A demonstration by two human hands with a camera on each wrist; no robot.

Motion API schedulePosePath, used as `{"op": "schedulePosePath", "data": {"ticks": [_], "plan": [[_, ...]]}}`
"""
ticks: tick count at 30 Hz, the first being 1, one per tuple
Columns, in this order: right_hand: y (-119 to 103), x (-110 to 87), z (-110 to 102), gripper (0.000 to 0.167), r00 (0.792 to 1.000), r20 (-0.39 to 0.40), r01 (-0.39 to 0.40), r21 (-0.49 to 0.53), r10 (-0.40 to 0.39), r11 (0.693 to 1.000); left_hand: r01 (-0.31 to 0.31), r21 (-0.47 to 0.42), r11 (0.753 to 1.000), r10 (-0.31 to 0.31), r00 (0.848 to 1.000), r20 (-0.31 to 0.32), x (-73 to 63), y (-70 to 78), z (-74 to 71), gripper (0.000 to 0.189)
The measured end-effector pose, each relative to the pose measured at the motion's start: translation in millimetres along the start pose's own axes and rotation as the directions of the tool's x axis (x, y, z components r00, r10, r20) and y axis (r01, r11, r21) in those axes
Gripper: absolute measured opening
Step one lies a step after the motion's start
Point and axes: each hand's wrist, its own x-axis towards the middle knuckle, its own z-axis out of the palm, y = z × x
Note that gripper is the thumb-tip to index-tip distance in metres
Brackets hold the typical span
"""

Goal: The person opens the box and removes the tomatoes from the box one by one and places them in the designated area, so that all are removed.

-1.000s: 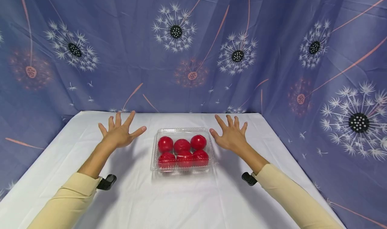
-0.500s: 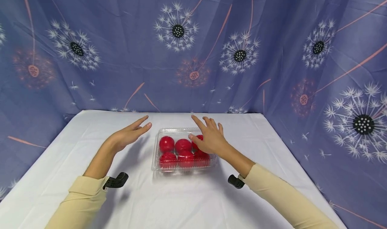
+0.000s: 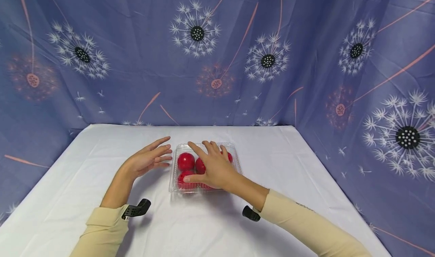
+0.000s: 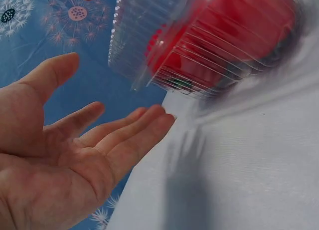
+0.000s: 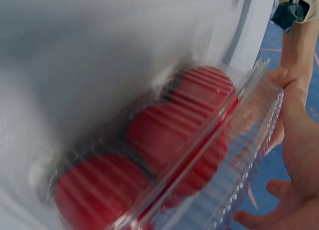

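A clear ribbed plastic clamshell box (image 3: 172, 181) holds several red tomatoes (image 3: 186, 161) in the middle of the table. My left hand (image 3: 144, 161) is held up beside the box's left edge, fingers extended toward it; in the left wrist view a gap shows between that hand (image 4: 75, 160) and the box (image 4: 134, 45). Over the box's right part hovers my right hand (image 3: 215, 169), fingers spread and thumb pointing left, hiding some of the tomatoes. From the right wrist view, the right hand (image 5: 299, 190) appears near the lid's edge (image 5: 239, 185); whether it touches, I cannot tell.
A white cloth (image 3: 190, 226) covers the table under the box. A blue curtain (image 3: 142, 60) with dandelion prints stands along the back and sides. Black wrist cameras (image 3: 137, 208) sit at both sleeve cuffs.
My right hand has moved left from beside the box to above it. The left hand has turned and come nearer the box's left edge. The box has stayed in place.
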Motion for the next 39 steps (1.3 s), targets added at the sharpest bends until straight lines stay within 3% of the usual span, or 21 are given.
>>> {"op": "schedulePosePath", "data": {"ticks": [6, 12, 20, 39], "plan": [[-13, -1.0, 11, 0.107, 0.999, -0.004, 0.043, -0.049, -0.043, 0.998, -0.015, -0.009, 1.000, 0.015, 1.000, -0.018, 2.5, -13.2, -0.8, 0.069], [-21, -2.2, 20, 0.110, 0.997, 0.013, 0.072, -0.033, -0.072, 0.997, -0.017, -0.047, 0.999, 0.016, 0.999, -0.029, 1.0, -22.9, -2.9, 0.069], [-23, -1.5, 31, 0.117, 0.997, 0.035, 0.075, 0.010, -0.075, 0.997, -0.003, -0.118, 0.993, 0.002, 1.000, -0.012, 3.0, -27.1, -2.5, 0.072], [-26, -4.0, 38, 0.116, 0.998, 0.046, 0.052, -0.097, -0.048, 0.994, -0.008, -0.161, 0.987, 0.012, 1.000, 0.026, 6.6, -32.7, 1.2, 0.071]]}}
